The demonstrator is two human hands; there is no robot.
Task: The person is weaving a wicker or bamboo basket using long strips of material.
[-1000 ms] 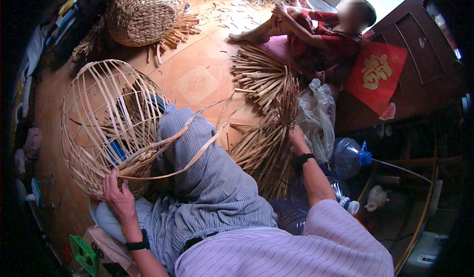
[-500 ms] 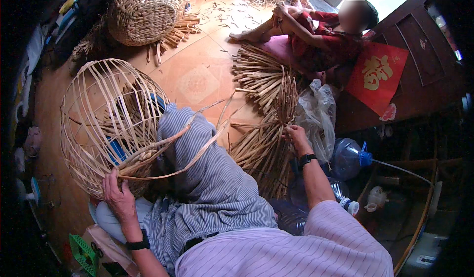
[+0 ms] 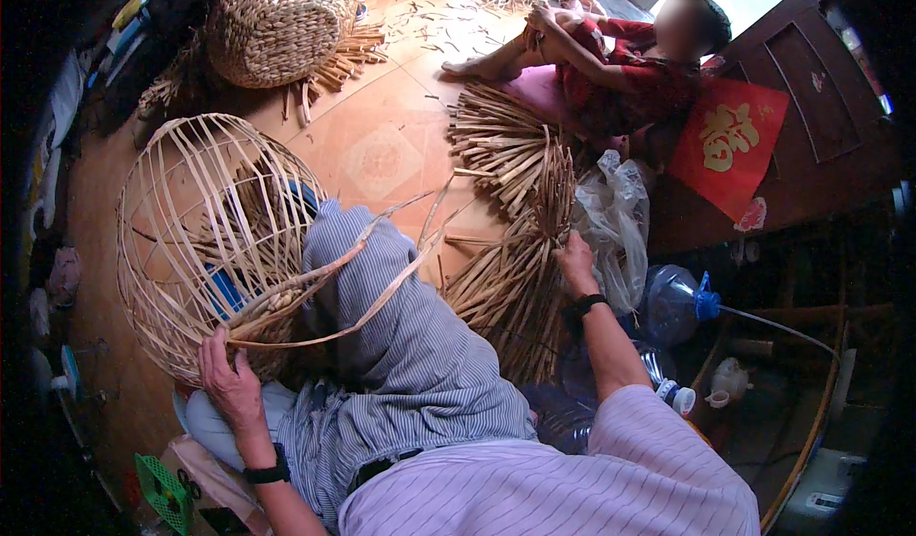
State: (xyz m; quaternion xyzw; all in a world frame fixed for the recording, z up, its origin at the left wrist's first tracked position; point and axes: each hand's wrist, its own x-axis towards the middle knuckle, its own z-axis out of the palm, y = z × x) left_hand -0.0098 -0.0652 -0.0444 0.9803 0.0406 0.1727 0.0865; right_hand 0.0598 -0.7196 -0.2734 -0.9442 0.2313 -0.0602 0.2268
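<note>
An open-ribbed basket frame leans at my left knee, its lower side woven with dried stalks. My left hand is closed on the frame's near edge, where pale loose strands come out and curve over my striped trouser leg. To the right, a large bundle of dried stalks lies fanned on the floor. My right hand is at the bundle's right edge, fingers curled in against the stalks. Its fingertips are partly hidden, and how many stalks it pinches I cannot tell.
A finished-looking woven basket lies at the back left on more stalks. A person in red sits beyond the bundle, next to a red paper sign. Clear plastic sheeting and a large water bottle are by my right arm.
My right hand has shifted slightly to the right and turned, its fingers curling further in at the stalks. The left hand and basket frame have stayed in place.
</note>
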